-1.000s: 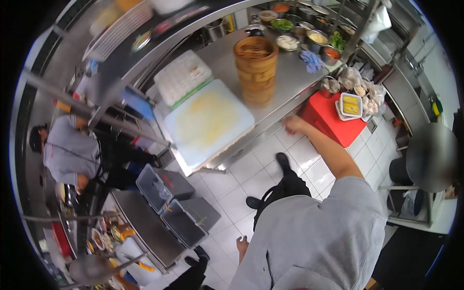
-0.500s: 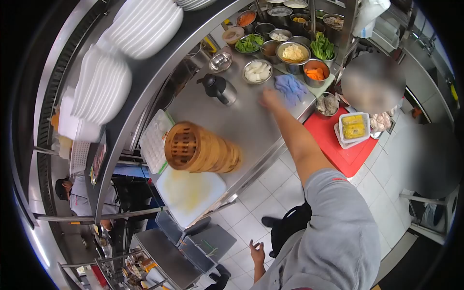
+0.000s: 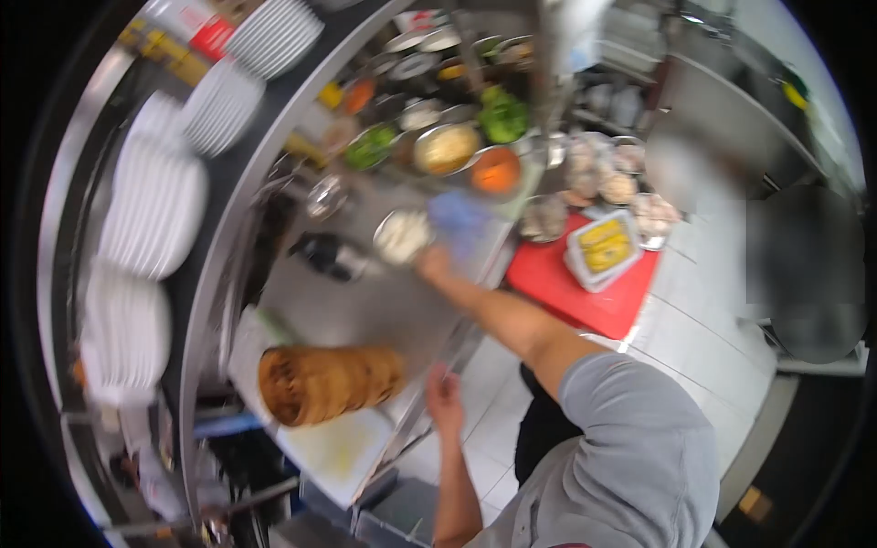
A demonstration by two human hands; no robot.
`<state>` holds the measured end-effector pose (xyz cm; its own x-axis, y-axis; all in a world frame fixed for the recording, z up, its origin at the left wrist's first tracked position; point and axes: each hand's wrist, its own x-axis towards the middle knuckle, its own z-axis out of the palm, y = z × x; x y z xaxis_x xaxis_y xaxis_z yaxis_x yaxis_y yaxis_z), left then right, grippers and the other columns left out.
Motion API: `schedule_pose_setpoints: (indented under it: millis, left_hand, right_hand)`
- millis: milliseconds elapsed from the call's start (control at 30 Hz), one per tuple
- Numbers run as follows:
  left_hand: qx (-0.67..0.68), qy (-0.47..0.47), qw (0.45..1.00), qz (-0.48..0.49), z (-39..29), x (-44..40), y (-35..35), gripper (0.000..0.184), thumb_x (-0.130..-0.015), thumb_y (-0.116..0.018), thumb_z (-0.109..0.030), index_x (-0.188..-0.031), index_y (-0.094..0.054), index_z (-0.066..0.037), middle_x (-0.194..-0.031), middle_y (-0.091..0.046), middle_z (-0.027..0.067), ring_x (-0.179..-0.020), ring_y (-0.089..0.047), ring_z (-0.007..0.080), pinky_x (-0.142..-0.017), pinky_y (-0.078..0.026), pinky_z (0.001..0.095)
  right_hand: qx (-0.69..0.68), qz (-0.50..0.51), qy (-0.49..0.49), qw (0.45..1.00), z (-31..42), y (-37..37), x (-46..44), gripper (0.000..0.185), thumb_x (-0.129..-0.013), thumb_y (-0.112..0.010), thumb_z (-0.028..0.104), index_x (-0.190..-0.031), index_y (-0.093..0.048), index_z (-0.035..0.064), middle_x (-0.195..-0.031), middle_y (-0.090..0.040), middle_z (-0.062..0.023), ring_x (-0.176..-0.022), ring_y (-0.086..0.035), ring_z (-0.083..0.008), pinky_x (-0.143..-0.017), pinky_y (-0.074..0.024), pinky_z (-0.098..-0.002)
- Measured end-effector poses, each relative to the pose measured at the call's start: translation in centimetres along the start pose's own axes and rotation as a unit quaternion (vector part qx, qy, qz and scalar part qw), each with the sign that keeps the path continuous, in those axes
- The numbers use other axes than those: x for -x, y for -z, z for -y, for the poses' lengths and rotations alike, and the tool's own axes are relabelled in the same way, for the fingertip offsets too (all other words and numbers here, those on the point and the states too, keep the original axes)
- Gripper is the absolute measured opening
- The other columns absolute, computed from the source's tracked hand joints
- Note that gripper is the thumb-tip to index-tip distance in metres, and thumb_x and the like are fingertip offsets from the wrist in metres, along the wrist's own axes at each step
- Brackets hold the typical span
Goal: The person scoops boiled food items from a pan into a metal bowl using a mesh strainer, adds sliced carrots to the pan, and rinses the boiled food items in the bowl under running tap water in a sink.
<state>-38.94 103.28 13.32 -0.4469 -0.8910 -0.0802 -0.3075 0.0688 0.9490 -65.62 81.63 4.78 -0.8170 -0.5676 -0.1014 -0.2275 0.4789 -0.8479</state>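
Note:
My right hand (image 3: pixel 433 263) reaches across the steel counter to the near rim of a metal bowl of white slices (image 3: pixel 402 236). Motion blur hides its fingers and whether they grip the rim. A crumpled blue cloth (image 3: pixel 459 222) lies right beside that hand. My left hand (image 3: pixel 445 395) is raised at the counter's front edge, blurred, fingers loosely apart, and no object shows in it. Farther left on the counter are a black-and-steel jug (image 3: pixel 331 256) and a stack of bamboo steamers (image 3: pixel 333 384), next to a stained white cutting board (image 3: pixel 336 449).
Bowls of ingredients, including leafy greens (image 3: pixel 504 114) and orange slices (image 3: pixel 496 171), line the back. To the right, a yellow-filled plastic tub (image 3: pixel 605 247) rests on a red board (image 3: pixel 585 306). White plates (image 3: pixel 155 215) fill the overhead shelf (image 3: pixel 239 155). A blurred person (image 3: pixel 155 479) stands beyond it.
The view has shifted, and the counter now appears lower and farther left. My right hand has moved from beside the cloth closer to the bowl of white slices. My left hand has risen towards the counter edge.

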Motion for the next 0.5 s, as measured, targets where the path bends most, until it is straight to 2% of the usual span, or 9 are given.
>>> schedule_pose_setpoints:
  millis: [33, 67, 133, 200, 267, 300, 333, 433, 500]
  left_hand:
    - [0.031, -0.048, 0.998, -0.029, -2.0, -3.2, -1.0, 0.04, -0.096, -0.063, -0.015, -0.132, -0.051, -0.001, -0.131, -0.056, 0.0112, -0.116, -0.056, 0.0193, -0.097, -0.048, 0.0318]
    - [0.015, -0.037, 0.998, -0.047, -2.3, -6.5, -1.3, 0.044, -0.098, -0.061, -0.024, -0.134, -0.05, -0.001, -0.131, -0.056, 0.0129, -0.114, -0.057, 0.0208, -0.097, -0.047, 0.0335]
    - [-0.01, 0.022, 0.998, -0.054, 2.4, -13.4, -1.3, 0.045, -0.1, -0.055, -0.031, -0.133, -0.05, 0.0, -0.13, -0.056, 0.0144, -0.112, -0.057, 0.0225, -0.096, -0.048, 0.0361]
    - [0.074, 0.145, 0.986, -0.041, -0.3, -15.2, -2.8, 0.046, -0.101, -0.05, -0.034, -0.131, -0.051, 0.002, -0.128, -0.056, 0.0155, -0.11, -0.057, 0.0249, -0.092, -0.049, 0.0381]
    - [0.184, 0.131, 0.974, -0.029, -0.1, -14.8, -3.8, 0.043, -0.101, -0.05, -0.032, -0.127, -0.054, 0.002, -0.123, -0.058, 0.0152, -0.106, -0.058, 0.026, -0.089, -0.05, 0.0398]
    - [0.128, 0.121, 0.984, -0.021, 0.2, -14.4, -4.1, 0.041, -0.101, -0.05, -0.03, -0.126, -0.055, 0.002, -0.121, -0.058, 0.0152, -0.105, -0.058, 0.0257, -0.088, -0.05, 0.0398]
    - [0.07, 0.111, 0.991, -0.016, 0.6, -13.5, -4.4, 0.038, -0.101, -0.049, -0.028, -0.125, -0.055, 0.002, -0.119, -0.059, 0.0151, -0.105, -0.058, 0.0254, -0.087, -0.05, 0.0398]
    - [0.052, 0.095, 0.993, 0.038, 2.4, -10.2, -7.0, 0.034, -0.101, -0.049, -0.024, -0.122, -0.057, 0.001, -0.114, -0.061, 0.0133, -0.101, -0.06, 0.0232, -0.08, -0.053, 0.0369]
    - [0.049, 0.08, 0.993, 0.075, 0.6, -6.3, -10.8, 0.033, -0.101, -0.05, -0.023, -0.121, -0.058, 0.001, -0.113, -0.061, 0.0128, -0.1, -0.061, 0.0226, -0.077, -0.054, 0.0357]
  right_hand:
    - [-0.099, -0.019, -0.098, 0.99, 0.9, 3.7, 3.3, 0.031, -0.088, -0.061, 0.027, -0.094, -0.068, -0.0027, -0.095, -0.068, -0.0264, -0.092, -0.066, -0.0412, -0.081, -0.0522, -0.0485]
    - [-0.112, -0.048, -0.113, 0.986, 1.7, 6.6, 6.0, 0.033, -0.086, -0.062, 0.025, -0.102, -0.065, -0.0039, -0.098, -0.066, -0.0284, -0.095, -0.065, -0.0423, -0.084, -0.0505, -0.0502]
    - [-0.116, -0.062, -0.057, 0.99, -2.5, 6.2, 7.7, 0.035, -0.089, -0.06, 0.026, -0.11, -0.06, -0.0031, -0.101, -0.064, -0.0301, -0.096, -0.062, -0.0457, -0.084, -0.0485, -0.0512]
    - [-0.129, -0.018, 0.001, 0.991, -3.7, 10.0, 10.6, 0.031, -0.09, -0.058, 0.025, -0.106, -0.06, -0.0017, -0.096, -0.065, -0.0287, -0.094, -0.062, -0.0453, -0.084, -0.0479, -0.0528]
    - [-0.091, 0.028, 0.03, 0.995, -4.8, 13.3, 12.8, 0.034, -0.09, -0.057, 0.026, -0.107, -0.06, -0.0031, -0.098, -0.065, -0.0291, -0.096, -0.062, -0.0448, -0.084, -0.0488, -0.0532]
    - [-0.095, 0.096, 0.013, 0.991, -4.9, 16.2, 13.6, 0.033, -0.09, -0.057, 0.024, -0.107, -0.06, -0.0035, -0.098, -0.065, -0.029, -0.098, -0.062, -0.0455, -0.087, -0.0483, -0.0528]
    - [-0.104, 0.071, -0.002, 0.992, -5.8, 17.5, 14.6, 0.032, -0.091, -0.055, 0.023, -0.108, -0.059, -0.0047, -0.099, -0.065, -0.0291, -0.1, -0.061, -0.0456, -0.09, -0.0472, -0.0522]
    - [-0.141, 0.078, 0.022, 0.987, -12.1, 19.7, 15.3, 0.03, -0.093, -0.056, 0.024, -0.111, -0.058, 0.0012, -0.103, -0.065, -0.0249, -0.099, -0.062, -0.043, -0.088, -0.048, -0.0507]
    - [-0.145, 0.117, -0.006, 0.982, -14.7, 26.2, 15.9, 0.031, -0.091, -0.058, 0.025, -0.111, -0.058, 0.0013, -0.103, -0.065, -0.0261, -0.102, -0.062, -0.0419, -0.09, -0.0482, -0.0494]
